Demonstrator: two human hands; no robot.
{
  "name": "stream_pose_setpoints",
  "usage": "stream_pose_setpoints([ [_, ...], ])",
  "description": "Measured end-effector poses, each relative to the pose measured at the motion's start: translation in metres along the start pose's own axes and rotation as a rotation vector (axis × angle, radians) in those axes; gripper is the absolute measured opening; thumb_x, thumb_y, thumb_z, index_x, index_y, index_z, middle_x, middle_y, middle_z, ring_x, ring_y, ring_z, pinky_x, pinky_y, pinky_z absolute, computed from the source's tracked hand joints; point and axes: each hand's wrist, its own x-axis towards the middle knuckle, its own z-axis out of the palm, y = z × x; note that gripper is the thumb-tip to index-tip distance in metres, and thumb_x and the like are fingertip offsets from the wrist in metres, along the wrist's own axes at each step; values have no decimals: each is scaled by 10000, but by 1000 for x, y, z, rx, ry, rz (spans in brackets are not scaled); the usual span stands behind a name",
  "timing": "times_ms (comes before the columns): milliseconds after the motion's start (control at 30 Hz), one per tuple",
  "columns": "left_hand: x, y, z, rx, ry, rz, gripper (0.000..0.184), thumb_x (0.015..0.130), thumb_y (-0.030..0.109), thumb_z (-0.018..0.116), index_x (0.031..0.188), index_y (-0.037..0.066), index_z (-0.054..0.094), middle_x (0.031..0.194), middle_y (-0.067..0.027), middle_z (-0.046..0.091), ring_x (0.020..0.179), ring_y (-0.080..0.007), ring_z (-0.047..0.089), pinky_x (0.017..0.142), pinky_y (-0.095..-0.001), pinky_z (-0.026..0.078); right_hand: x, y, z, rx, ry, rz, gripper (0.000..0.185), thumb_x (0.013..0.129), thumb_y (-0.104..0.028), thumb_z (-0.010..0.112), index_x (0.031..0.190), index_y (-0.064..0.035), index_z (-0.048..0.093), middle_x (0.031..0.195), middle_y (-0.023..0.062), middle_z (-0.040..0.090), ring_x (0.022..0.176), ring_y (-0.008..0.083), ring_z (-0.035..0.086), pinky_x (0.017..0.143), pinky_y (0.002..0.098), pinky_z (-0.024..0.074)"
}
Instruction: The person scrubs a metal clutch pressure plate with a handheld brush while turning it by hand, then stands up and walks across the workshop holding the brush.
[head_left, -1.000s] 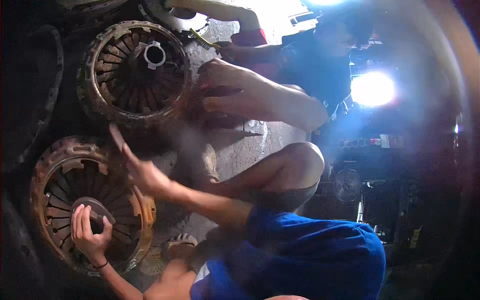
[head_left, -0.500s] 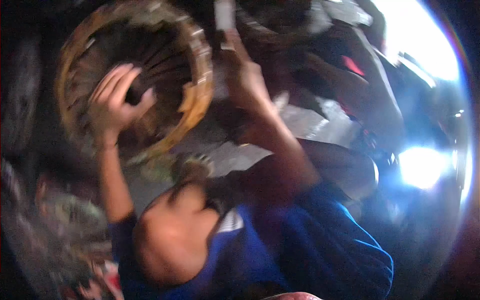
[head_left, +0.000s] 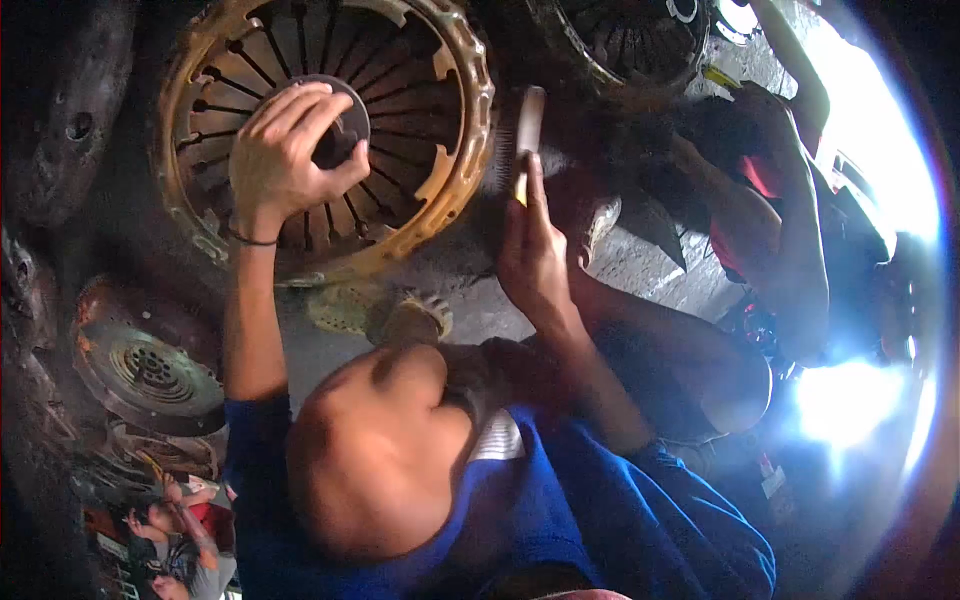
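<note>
Beneath left grip (head_left: 295,150), dark ring (head_left: 359,113)

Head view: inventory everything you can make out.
Large slotted disc: 1, rusty brown, upper left
Collar: 1, grey, at that disc's centre
Brush: 1, pale and yellow, upper centre
Second slotted disc: 1, dark, top right of centre
Ringed plate: 1, brown, lower left
Co-workers: at least 2, partly red clothing, upper right and lower left
Glare: 2, white, right
Shirt: 1, blue, bottom
Wristband: 1, dark, left wrist
Knees: 2, bare, lower half
Left hand: 1, bare, on the collar
Right hand: 1, bare, around the brush
</note>
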Motion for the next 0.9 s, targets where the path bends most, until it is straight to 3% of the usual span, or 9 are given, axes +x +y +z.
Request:
stream_pose_setpoints([
  [200,-5,-3,0,-18,-55,32,413,803,351,800,1085,52,752,1138,-145,749,1094,-321,723,936,-449,594,124,-12,-16,192,-145,378,586,1109,-228,508,1633,-67,300,1150,247,748,993,259,747,741,397,569],
  [267,-6,1,-3,-24,-78,30,398,802,363,784,1074,74,756,1113,-127,752,1072,-307,725,939,-437,598,109,-21,-26,100,-117,400,565,1109,-207,485,1634,-99,306,1298,277,682,1117,310,714,851,411,587],
  [400,-4,3,1,-9,-47,2,388,786,352,774,1066,83,761,1094,-118,751,1052,-300,727,932,-431,599,32,13,10,-188,16,-101,655,1070,-73,497,1658,-134,215,1419,322,567,1087,444,714,881,525,617],
  [467,-2,2,2,-1,-36,17,394,771,344,780,1065,81,763,1072,-122,754,1031,-304,731,922,-434,600,74,52,32,203,39,-49,610,1075,-99,498,1644,-141,282,1379,295,618,1107,332,708,895,427,589],
  [567,-4,2,2,26,-20,15,391,775,345,778,1064,83,767,1067,-123,757,1032,-302,732,921,-436,602,145,14,-25,4,-224,95,616,1057,-70,502,1627,-42,271,1124,320,714,864,312,780,664,422,634],
  [600,-3,2,1,14,-29,1,386,784,346,771,1069,86,770,1078,-126,758,1045,-299,731,923,-434,603,143,-18,-45,-78,-315,221,575,1049,-24,490,1585,67,301,1338,303,640,884,266,781,646,354,630],
  [667,0,0,0,32,-32,10,384,787,347,767,1070,89,771,1082,-121,759,1054,-297,730,924,-432,604,101,-18,-45,-197,-118,-67,573,1039,-3,492,1578,83,316,1424,288,588,930,260,778,639,334,613],
  [800,-5,0,6,30,-53,9,399,812,358,772,1089,72,761,1102,-130,758,1057,-312,733,913,-438,606,66,21,8,-396,-135,-172,544,1086,-44,447,1617,-127,362,1520,261,516,1380,344,546,967,383,549],
  [900,-5,-1,2,16,-39,26,406,827,364,777,1106,70,760,1107,-127,756,1047,-300,737,905,-433,609,141,14,-8,-57,-186,169,544,1087,-153,521,1611,-196,381,1256,328,662,1058,360,737,725,403,576],
])
